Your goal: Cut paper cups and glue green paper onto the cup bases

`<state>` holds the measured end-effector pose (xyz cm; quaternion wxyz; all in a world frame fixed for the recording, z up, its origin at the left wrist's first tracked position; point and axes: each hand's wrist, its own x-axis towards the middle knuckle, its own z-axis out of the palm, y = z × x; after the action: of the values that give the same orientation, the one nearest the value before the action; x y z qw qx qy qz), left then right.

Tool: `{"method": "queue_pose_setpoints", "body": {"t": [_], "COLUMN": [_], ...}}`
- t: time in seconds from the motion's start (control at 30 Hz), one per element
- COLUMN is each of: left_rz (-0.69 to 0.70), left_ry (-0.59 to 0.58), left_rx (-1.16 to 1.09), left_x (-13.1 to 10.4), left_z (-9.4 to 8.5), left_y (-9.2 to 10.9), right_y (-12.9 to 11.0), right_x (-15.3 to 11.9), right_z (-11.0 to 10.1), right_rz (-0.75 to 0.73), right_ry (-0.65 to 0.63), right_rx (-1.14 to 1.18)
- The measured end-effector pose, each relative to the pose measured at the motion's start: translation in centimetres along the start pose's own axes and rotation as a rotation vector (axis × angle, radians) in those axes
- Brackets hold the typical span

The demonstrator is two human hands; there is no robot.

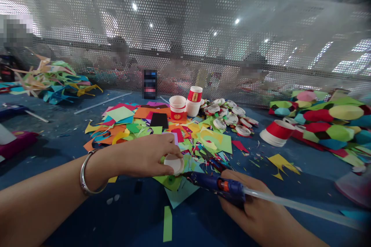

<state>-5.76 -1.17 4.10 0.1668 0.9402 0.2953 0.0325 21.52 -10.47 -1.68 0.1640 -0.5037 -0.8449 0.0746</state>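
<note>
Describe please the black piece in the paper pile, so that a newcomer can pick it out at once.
Below the perforated metal screen, a pile of coloured paper spreads over the blue table. In it, just left of the front stack of cups, lies the flat, four-sided black piece. Its solid black sets it apart from the orange, green and purple sheets around it.

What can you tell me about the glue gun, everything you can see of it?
The glue gun has a dark blue, plastic-looking body with an orange part showing through an opening. The right hand grips it, hiding the handle and any trigger. It lies nearly level above the blue table, its dark nozzle pointing left at the white round piece; whether they touch is unclear. A long translucent stick runs out of its back.
</note>
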Motion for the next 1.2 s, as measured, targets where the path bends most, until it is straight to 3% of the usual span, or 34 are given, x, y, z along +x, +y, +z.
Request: {"method": "queue_pose_setpoints", "body": {"t": [0.53,0.77,1.2], "left_rz": [-0.038,-0.025,-0.02], "left_ry": [-0.026,0.037,0.026], "left_rx": [-0.012,-0.002,0.008], "left_x": [0.02,0.33,0.48], "left_z": [-0.06,0.62,0.47], "left_y": [0.12,0.19,0.36], "right_y": [0.28,-0.1,0.46], "right_x": [0.06,0.16,0.31], "right_z": [-0.08,-0.28,-0.14], "right_rz": [0.035,0.037,0.026], "right_ry": [-0.04,-0.014,0.013], "right_rx": [0.011,0.008,-0.014]}}
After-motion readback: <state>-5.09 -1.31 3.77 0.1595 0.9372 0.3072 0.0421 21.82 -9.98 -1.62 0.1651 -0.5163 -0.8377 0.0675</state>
